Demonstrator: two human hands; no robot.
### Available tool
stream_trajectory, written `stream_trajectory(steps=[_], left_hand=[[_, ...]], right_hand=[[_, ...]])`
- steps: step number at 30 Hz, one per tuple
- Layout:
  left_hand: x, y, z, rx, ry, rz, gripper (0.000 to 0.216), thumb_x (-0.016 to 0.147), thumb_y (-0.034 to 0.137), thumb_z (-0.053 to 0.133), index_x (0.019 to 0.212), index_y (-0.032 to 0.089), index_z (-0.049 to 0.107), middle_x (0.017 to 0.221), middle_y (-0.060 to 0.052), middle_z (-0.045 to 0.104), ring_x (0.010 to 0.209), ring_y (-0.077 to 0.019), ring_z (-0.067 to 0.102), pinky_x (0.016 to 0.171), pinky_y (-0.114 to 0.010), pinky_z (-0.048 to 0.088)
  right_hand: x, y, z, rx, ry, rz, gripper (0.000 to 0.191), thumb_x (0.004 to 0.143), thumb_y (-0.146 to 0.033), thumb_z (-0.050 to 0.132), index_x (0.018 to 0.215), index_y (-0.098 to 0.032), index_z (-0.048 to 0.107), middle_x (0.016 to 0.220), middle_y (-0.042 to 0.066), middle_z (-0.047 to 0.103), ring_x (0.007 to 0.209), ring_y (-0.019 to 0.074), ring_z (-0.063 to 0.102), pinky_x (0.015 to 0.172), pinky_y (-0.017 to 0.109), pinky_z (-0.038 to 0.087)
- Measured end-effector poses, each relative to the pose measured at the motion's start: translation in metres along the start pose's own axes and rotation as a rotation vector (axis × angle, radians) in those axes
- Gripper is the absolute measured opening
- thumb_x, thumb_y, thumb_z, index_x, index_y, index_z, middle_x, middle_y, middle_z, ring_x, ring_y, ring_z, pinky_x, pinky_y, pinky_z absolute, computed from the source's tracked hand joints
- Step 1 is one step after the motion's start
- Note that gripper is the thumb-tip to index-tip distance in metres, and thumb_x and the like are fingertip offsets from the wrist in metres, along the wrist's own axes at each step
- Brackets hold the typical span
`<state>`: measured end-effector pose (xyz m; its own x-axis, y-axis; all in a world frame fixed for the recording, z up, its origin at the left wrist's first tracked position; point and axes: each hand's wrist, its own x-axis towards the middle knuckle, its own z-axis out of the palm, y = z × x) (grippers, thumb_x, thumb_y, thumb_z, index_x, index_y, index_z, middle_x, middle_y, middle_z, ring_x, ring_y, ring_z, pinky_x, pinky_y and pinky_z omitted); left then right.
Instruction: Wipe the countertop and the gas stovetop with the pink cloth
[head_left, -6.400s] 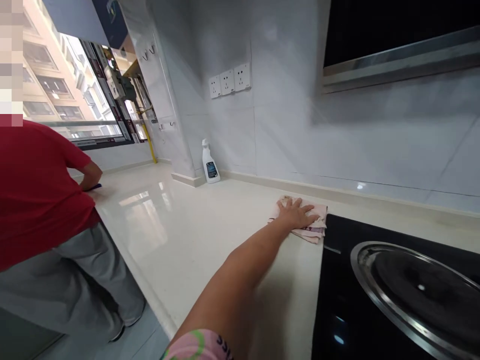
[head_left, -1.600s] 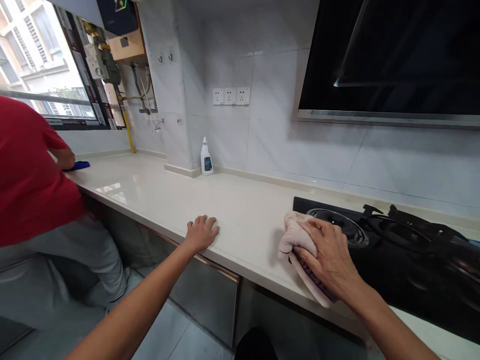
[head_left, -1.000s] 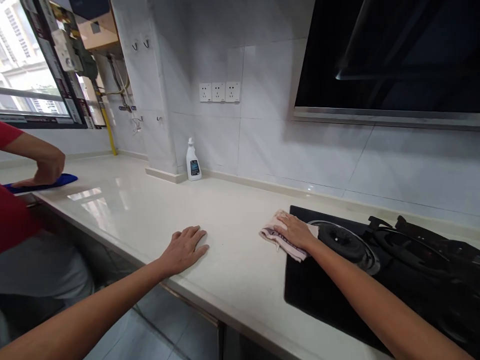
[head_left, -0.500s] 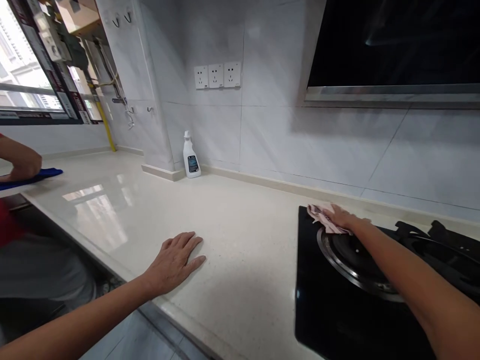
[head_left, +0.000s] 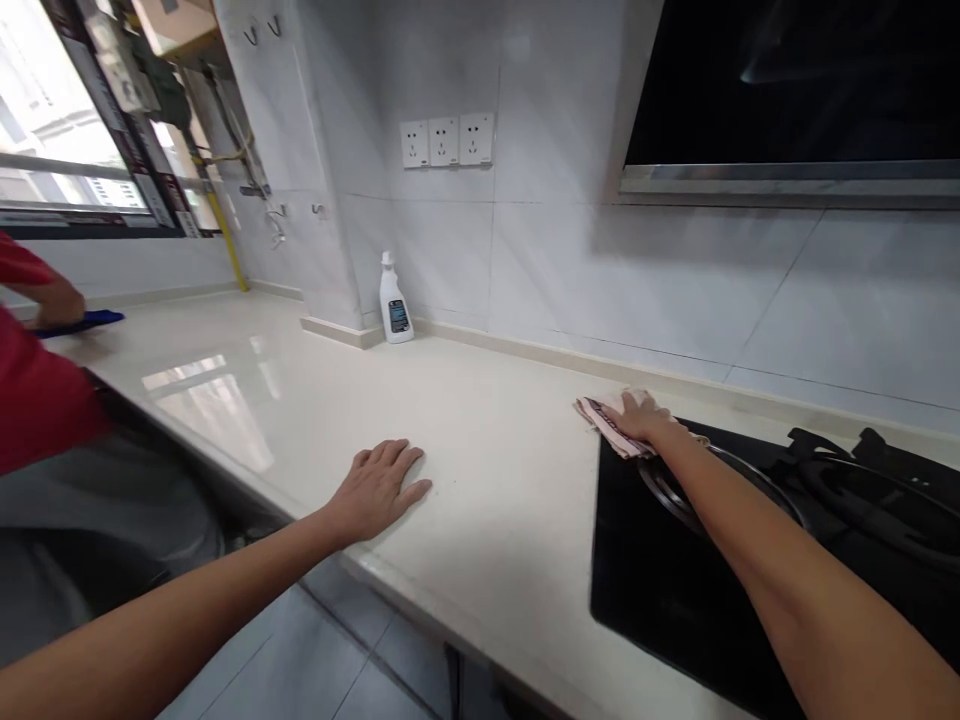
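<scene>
My right hand (head_left: 641,416) presses a pink-and-white cloth (head_left: 616,432) onto the back left corner of the black gas hob (head_left: 645,570). Part of the cloth laps over the hob's edge onto the pale countertop (head_left: 480,450). Below my forearm, a burner's metal ring (head_left: 667,500) is partly hidden. My left hand (head_left: 381,490) lies flat on the countertop near its front edge, fingers spread, holding nothing.
A white spray-type bottle (head_left: 394,305) stands against the wall corner. At the far left a co-worker in a red sleeve (head_left: 41,390) has a hand on a blue cloth (head_left: 94,320). A black pan support (head_left: 862,470) sits on the hob's right side. Wall sockets (head_left: 444,142) are above.
My right hand has slid the cloth left, from beside the burner to the hob's corner and edge. The co-worker's red-clothed body has come further into view. My view has shifted slightly.
</scene>
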<state>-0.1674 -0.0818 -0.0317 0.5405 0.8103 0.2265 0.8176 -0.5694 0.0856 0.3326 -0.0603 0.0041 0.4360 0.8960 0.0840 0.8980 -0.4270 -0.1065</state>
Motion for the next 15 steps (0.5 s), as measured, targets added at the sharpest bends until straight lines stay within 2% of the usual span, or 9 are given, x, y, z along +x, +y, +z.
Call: stream_trajectory(steps=[3,6,10,13,15], left_hand=[[-0.002,0.006,-0.005,-0.011,-0.031,-0.014,0.054,0.106,0.057,0.033,0.142,0.024,0.056,0.151,-0.015,0.054,0.141,-0.0339,0.046,0.114,-0.055,0.036],[-0.003,0.007,-0.004,-0.022,-0.033,-0.027,0.053,0.107,0.054,0.03,0.145,0.026,0.053,0.152,-0.014,0.053,0.143,-0.033,0.045,0.115,-0.054,0.036],[-0.002,-0.001,0.004,-0.039,0.081,-0.088,0.057,0.109,0.052,0.028,0.152,0.022,0.047,0.157,-0.017,0.05,0.146,-0.0319,0.044,0.115,-0.052,0.04],[0.003,-0.008,0.008,-0.04,0.183,-0.16,0.057,0.11,0.044,0.021,0.154,0.017,0.045,0.156,-0.019,0.05,0.148,-0.0298,0.043,0.115,-0.049,0.043],[0.006,-0.012,0.007,-0.032,0.189,-0.148,0.054,0.11,0.036,0.019,0.152,0.018,0.048,0.153,-0.016,0.055,0.146,-0.0267,0.046,0.117,-0.047,0.042]], right_hand=[[-0.029,-0.062,0.007,0.061,-0.081,-0.046,0.061,0.099,-0.053,0.061,0.151,-0.025,0.048,0.161,0.013,0.042,0.142,0.0347,0.047,0.115,0.064,0.04],[-0.067,-0.129,0.011,0.126,-0.158,-0.195,0.071,0.097,-0.056,0.063,0.158,-0.028,0.04,0.17,0.012,0.028,0.151,0.0395,0.032,0.122,0.07,0.027],[-0.121,-0.207,0.009,0.196,-0.231,-0.448,0.074,0.097,-0.057,0.063,0.16,-0.029,0.037,0.173,0.011,0.021,0.156,0.0412,0.023,0.124,0.073,0.018],[-0.162,-0.237,0.006,0.223,-0.269,-0.648,0.076,0.096,-0.059,0.063,0.161,-0.029,0.036,0.174,0.01,0.018,0.157,0.0412,0.019,0.125,0.072,0.014],[-0.188,-0.239,0.006,0.234,-0.299,-0.748,0.079,0.097,-0.063,0.059,0.163,-0.03,0.032,0.176,0.01,0.014,0.159,0.0412,0.013,0.125,0.072,0.01]])
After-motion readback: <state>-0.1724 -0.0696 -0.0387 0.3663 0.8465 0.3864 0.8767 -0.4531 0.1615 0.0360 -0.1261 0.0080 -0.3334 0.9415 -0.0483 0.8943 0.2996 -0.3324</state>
